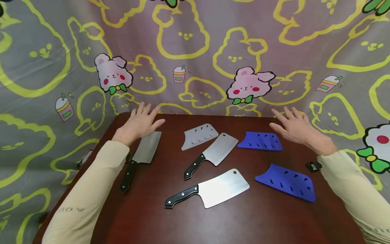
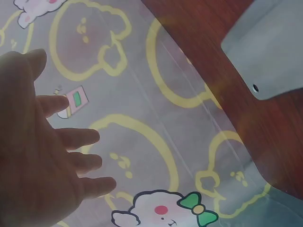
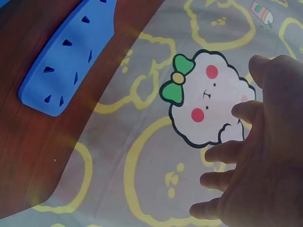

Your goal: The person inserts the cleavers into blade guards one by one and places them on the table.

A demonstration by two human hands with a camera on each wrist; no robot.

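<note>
My left hand (image 1: 138,124) is raised over the table's far left corner, fingers spread, holding nothing. Below it lies a cleaver (image 1: 147,147) with a black handle, partly covered by the forearm in the head view. On the other side, my right hand (image 1: 297,128) hovers with fingers apart and holds nothing. Nearest to it is a blue slotted blade cover (image 1: 262,141), and a larger blue blade cover (image 1: 287,183) lies closer to me. In the middle are a smaller cleaver (image 1: 220,149), a large cleaver (image 1: 223,188) and a whitish translucent blade cover (image 1: 199,135).
The dark red-brown table (image 1: 146,220) has rounded far corners. A grey curtain (image 1: 201,91) printed with yellow outlines and cartoon bunnies hangs behind it and along its sides. A small black device (image 1: 313,166) sits at the right wrist.
</note>
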